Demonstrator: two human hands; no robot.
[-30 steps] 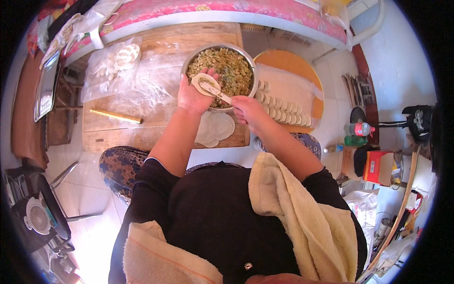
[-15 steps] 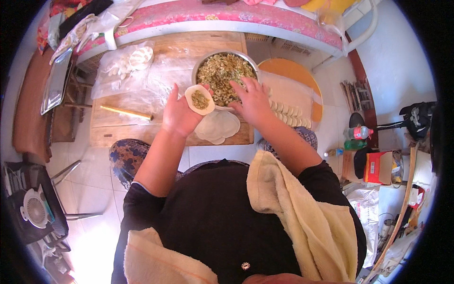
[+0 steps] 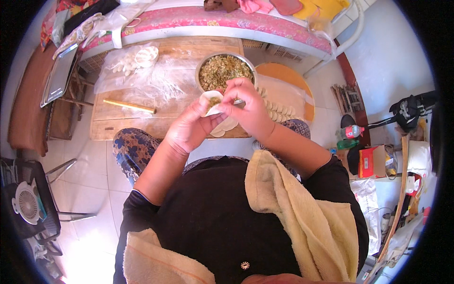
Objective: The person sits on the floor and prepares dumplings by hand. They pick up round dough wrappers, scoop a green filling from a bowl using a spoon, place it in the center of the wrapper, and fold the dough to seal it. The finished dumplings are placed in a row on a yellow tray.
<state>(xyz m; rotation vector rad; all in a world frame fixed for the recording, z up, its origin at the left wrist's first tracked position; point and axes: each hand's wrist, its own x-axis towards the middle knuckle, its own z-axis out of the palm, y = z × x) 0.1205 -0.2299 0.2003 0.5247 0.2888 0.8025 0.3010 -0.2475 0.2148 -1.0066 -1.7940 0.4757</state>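
Note:
My left hand (image 3: pixel 189 128) cradles a round white dumpling wrapper (image 3: pixel 211 102) with a dab of filling in it. My right hand (image 3: pixel 248 106) meets it from the right, fingertips pinching the wrapper's edge. Just beyond the hands stands a metal bowl (image 3: pixel 203 68) full of chopped greenish-brown filling. Loose flat wrappers (image 3: pixel 226 126) lie on the wooden board (image 3: pixel 123 124) under my hands.
Finished dumplings (image 3: pixel 279 111) lie in rows on a round orange tray (image 3: pixel 288 75) to the right. A thin rolling pin (image 3: pixel 128 106) and a plastic sheet with dough pieces (image 3: pixel 132 61) lie on the board's left. A bed edge (image 3: pixel 213 21) runs behind. A small fan (image 3: pixel 26 203) sits lower left.
My hands came back from the bowl toward my body. The right hand left the filling and joined the left hand, and the open filled wrapper is now being folded between both.

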